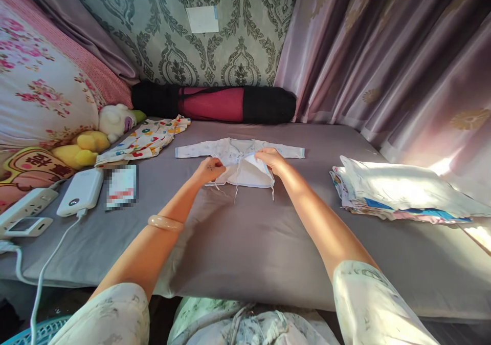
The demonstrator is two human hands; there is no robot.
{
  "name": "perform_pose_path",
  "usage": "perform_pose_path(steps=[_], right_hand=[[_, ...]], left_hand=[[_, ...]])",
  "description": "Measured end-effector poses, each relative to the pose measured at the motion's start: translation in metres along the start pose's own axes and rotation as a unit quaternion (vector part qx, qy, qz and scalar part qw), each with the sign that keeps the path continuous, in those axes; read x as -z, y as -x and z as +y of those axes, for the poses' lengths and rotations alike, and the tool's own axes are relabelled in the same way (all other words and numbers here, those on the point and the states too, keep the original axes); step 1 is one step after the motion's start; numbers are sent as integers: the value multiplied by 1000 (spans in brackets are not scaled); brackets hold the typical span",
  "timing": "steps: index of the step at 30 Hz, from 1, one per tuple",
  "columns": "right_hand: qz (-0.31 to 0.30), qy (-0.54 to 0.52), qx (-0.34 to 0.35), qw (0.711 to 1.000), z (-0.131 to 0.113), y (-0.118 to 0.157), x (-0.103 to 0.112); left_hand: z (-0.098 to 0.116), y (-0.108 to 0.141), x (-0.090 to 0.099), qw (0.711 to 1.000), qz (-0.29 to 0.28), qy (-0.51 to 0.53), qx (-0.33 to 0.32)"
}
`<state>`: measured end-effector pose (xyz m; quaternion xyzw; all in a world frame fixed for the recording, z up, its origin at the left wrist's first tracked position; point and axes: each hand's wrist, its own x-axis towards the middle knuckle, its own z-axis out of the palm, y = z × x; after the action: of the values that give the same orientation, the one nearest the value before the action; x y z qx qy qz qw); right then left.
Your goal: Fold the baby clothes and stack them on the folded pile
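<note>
A small white long-sleeved baby top (pixel 229 151) with pale blue edging lies on the grey sheet, both sleeves spread sideways. Thin tie strings hang from its front and lower edge. My left hand (pixel 210 171) is closed on the left side of its lower front, fingers pinched. On the right, my right hand (pixel 268 158) pinches the front panel and holds it partly raised, so the white inside shows. The fingertips of both hands are partly hidden by the cloth and the hands themselves.
Folded clothes (pixel 399 186) are stacked at the right. A patterned cloth (pixel 148 140), white power bank (pixel 81 191), power strip (pixel 30 207) and plush toys (pixel 82 148) lie at the left. A black and red roll (pixel 213 103) lies along the back wall.
</note>
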<state>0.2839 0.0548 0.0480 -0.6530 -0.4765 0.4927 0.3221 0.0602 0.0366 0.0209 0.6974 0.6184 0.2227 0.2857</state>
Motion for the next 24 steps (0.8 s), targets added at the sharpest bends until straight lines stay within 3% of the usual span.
perform_pose_path(steps=[3,6,10,13,17,21,24], right_hand=[[2,-16,6,1000,-5,-4,0],[-3,-19,33,999,-8,-8,-2],[26,45,78,996,-7,-8,-12],[42,142,143,979,-1,-3,-24],[5,274,189,943,9,8,-41],[-95,319,175,926,17,12,-42],[-99,237,145,955,21,6,-24]], left_hand=[[9,0,5,998,64,4,9],[22,2,-2,994,103,1,-24],[33,6,-24,994,62,-35,-83],[33,13,-43,985,22,-128,-110],[34,31,-57,954,8,-270,-127],[34,50,-44,939,-27,-292,-180],[20,52,-20,960,-15,-221,-172]])
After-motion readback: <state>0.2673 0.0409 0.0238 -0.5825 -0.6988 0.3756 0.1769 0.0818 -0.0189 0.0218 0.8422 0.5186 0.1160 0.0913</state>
